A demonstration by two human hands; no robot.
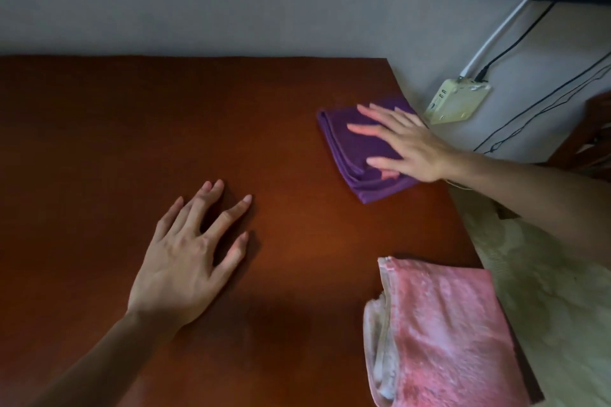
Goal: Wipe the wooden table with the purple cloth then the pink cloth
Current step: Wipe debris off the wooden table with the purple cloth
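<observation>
The wooden table [132, 116] is dark reddish brown and fills most of the view. A folded purple cloth [350, 149] lies near its right edge. My right hand [403, 142] rests flat on top of that cloth with the fingers spread and the thumb against its near fold. My left hand [191, 258] lies palm down on the bare wood in the middle, fingers apart, holding nothing. A folded pink cloth [443, 337] sits at the near right corner, hanging slightly over the edge.
A grey wall runs behind the table. On the wall to the right hang a cream power strip [458, 101], a white conduit and black cables [542, 99]. A dark wooden chair [588, 139] stands at the far right, over a pale patterned floor [545, 274].
</observation>
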